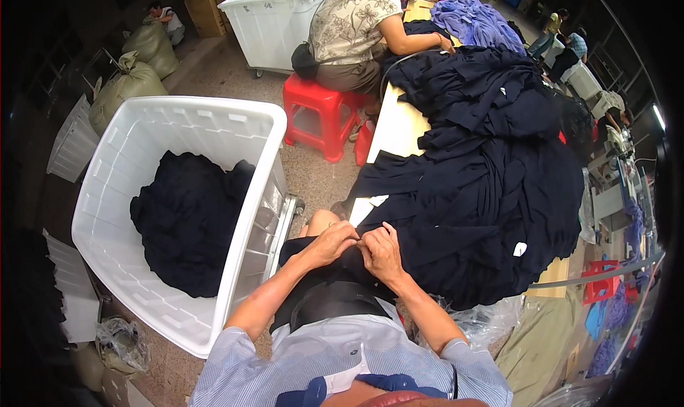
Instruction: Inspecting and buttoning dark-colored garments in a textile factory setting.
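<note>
Close in front of my body, my left hand (330,244) and my right hand (381,253) pinch a dark navy garment (348,260) between thumbs and fingers. The two hands nearly meet. Its cloth drapes over my lap; I cannot tell which part of it the fingertips hold. Beyond my right hand, a large heap of the same dark garments (491,172) spreads over a pale wooden table (399,126), with small white tags showing here and there. To my left, a white wheeled bin (274,133) has a pile of dark cloth (189,222) in it.
A co-worker (356,22) sits on a red stool (320,118) along the table, one hand on the cloth. Purple garments (477,22) lie at its far end. Another white bin (263,12) and stuffed sacks (128,86) stand farther back. Clear plastic (477,321) lies at the right.
</note>
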Demonstrator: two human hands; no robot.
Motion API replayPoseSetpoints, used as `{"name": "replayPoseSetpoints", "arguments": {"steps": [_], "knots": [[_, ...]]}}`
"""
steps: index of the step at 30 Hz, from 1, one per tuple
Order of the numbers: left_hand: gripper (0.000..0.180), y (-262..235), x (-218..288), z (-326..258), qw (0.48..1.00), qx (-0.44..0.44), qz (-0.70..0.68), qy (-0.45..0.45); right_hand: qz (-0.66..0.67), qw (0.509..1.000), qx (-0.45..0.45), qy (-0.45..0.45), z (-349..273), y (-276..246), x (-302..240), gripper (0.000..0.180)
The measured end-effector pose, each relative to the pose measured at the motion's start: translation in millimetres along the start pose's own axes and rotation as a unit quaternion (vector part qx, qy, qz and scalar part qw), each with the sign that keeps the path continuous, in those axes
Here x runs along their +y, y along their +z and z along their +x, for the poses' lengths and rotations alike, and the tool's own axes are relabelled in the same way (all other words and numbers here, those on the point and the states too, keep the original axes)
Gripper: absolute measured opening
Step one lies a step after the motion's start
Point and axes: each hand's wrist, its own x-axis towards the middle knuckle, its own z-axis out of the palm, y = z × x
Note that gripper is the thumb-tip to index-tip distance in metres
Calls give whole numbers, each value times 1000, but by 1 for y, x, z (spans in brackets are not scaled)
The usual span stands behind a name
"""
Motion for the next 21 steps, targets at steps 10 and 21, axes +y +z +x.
{"name": "replayPoseSetpoints", "arguments": {"steps": [10,21], "knots": [[11,31,22,-7,986,134,67,-70,34,999,32,15,-1,7,-1,18],[22,39,18,-12,977,165,137,-2,26,998,54,29,1,4,-6,22]]}}
